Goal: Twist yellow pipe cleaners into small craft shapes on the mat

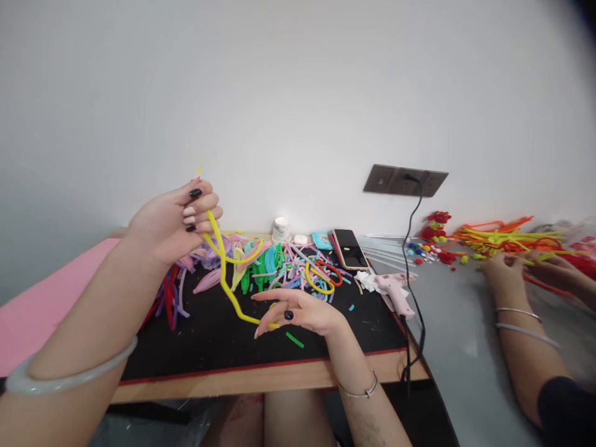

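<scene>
My left hand (189, 214) is raised over the left part of the table, its fingers closed around a yellow pipe cleaner (225, 285). A short yellow tip sticks out above the thumb. From that hand the fuzzy stem hangs down in a bent line to my right hand (302, 310), low over the black mat (209, 351). The right thumb and fingers pinch its lower end. A small green piece (295, 339) lies on the mat just below the right hand. Behind both hands is a pile of colourful pipe cleaner pieces (295, 264).
A paper cup (280, 230), a phone (349, 249) and a pink glue gun (395, 293) stand or lie towards the back and right. The glue gun's black cord (410, 230) runs to a wall socket (405, 180). At far right, a co-worker's hands (505, 270) handle yellow stems.
</scene>
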